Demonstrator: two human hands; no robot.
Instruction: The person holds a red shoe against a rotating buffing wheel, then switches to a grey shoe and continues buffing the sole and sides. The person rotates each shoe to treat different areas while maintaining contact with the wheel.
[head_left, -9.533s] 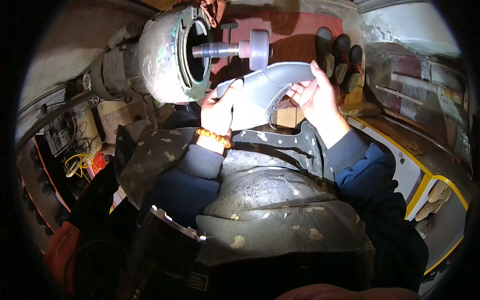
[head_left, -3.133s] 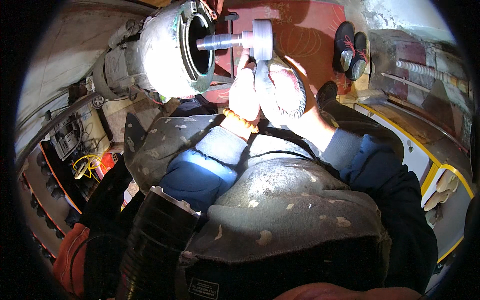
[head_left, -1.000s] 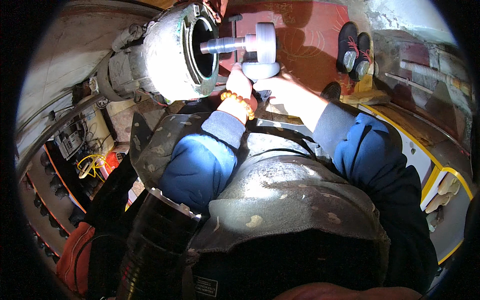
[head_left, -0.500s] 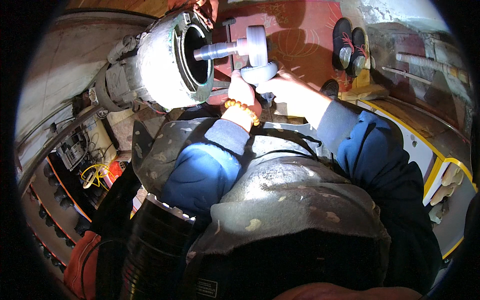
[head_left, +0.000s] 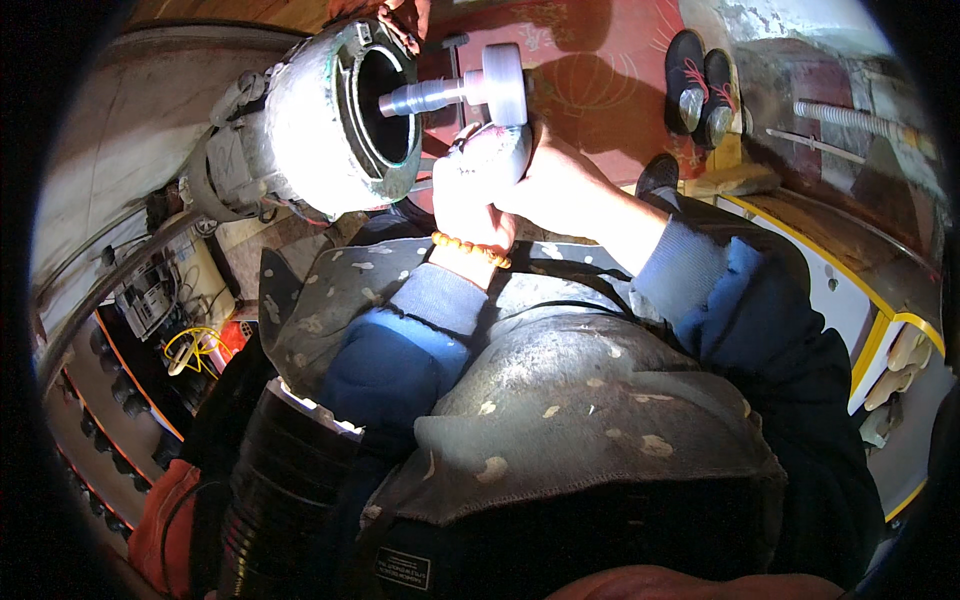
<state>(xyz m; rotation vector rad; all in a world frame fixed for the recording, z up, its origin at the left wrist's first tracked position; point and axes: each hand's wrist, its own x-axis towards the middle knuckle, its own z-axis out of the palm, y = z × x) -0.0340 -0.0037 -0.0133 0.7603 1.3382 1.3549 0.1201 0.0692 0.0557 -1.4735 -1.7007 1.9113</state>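
A pale, rounded piece with a smooth curved edge [head_left: 512, 150], shaped somewhat like the toe of a shoe, is between my hands, just below a spinning grinding wheel [head_left: 504, 86]. Its top edge looks to meet the wheel's rim, though glare hides the exact contact. My left hand [head_left: 468, 200], with an amber bead bracelet at the wrist, is closed around the near left side of it. From the right, my right hand [head_left: 560, 178] grips its other side, fingers mostly hidden. The wheel sits on a metal shaft [head_left: 428, 98] that comes out of the machine's round housing [head_left: 310, 120].
Dark shoes with red laces [head_left: 702, 90] stand at the far right, over the red floor sheet [head_left: 600, 110]. A yellow-edged cabinet [head_left: 800, 265] is right of me, a ribbed hose [head_left: 855, 120] beyond. Shelves [head_left: 110, 400] and a yellow cable [head_left: 205, 350] lie left.
Both hands have shifted slightly left and toward me, and the pale piece has turned so my left hand covers more of it. The wheel keeps its place on the shaft.
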